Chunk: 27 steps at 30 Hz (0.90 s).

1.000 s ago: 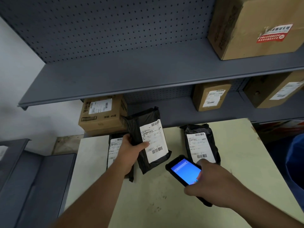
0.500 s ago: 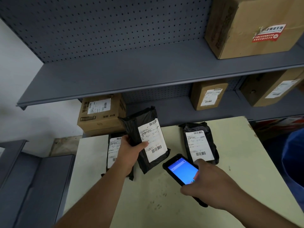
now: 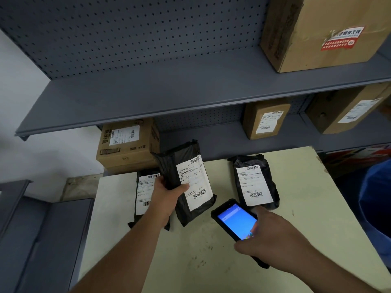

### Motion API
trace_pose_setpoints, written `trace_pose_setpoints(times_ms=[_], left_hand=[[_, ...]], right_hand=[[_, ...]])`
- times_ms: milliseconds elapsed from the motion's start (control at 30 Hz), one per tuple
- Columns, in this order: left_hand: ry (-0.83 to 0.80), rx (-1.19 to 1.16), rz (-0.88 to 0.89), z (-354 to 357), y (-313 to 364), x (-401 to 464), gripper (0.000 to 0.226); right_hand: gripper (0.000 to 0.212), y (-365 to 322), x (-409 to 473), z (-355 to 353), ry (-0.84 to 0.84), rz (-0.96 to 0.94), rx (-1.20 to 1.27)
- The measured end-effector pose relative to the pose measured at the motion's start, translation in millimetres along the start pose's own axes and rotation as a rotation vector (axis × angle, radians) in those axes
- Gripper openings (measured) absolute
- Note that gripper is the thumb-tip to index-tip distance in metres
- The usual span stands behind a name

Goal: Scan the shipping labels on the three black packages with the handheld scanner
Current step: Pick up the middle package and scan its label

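Not much is actually legible here. The cardboard box point(image 3: 127, 144) at the table's back-left corner has "45支" printed under its white label, plus big characters down its left side I can't make out. The big box point(image 3: 317, 32) on the top shelf has a red-and-white sticker point(image 3: 342, 39) reading something like "无效". The shipping labels point(image 3: 194, 182) on the black packages show barcodes, but the print's too small.

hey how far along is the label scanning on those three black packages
Nothing shows any label scanned yet. In hand: the left hand tilts up the middle package, label facing the handheld scanner held in the right hand, its screen lit blue. Apparently left: the left package and the right package, both lying label-up on the table.
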<state>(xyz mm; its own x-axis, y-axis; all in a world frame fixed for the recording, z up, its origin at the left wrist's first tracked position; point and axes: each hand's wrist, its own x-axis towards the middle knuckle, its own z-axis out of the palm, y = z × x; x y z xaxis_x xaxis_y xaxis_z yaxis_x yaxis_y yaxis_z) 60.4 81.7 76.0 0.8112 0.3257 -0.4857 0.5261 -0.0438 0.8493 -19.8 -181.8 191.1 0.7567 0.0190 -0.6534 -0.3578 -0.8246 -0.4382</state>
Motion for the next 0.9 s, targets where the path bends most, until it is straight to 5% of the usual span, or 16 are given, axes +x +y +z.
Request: trace_pose_setpoints(times_ms=[367,567,700,900], left_hand=[[-0.089,0.011,-0.123,22.3,-16.7,13.6,0.083],[-0.106,0.015,-0.206,44.4,-32.7,29.6,0.065],[-0.155,0.055,-0.227,60.8,-40.0,38.4,0.031],[-0.157,0.104,-0.233,81.6,-46.7,51.8,0.064]], right_hand=[[0.044,15.8,12.5,-10.4,-0.019,0.051,0.02],[0.058,24.0,23.4,-20.1,-0.033,0.1,0.038],[0.059,27.9,30.5,-27.7,-0.048,0.134,0.066],[0.062,35.0,43.9,-37.7,-0.051,0.161,0.091]])
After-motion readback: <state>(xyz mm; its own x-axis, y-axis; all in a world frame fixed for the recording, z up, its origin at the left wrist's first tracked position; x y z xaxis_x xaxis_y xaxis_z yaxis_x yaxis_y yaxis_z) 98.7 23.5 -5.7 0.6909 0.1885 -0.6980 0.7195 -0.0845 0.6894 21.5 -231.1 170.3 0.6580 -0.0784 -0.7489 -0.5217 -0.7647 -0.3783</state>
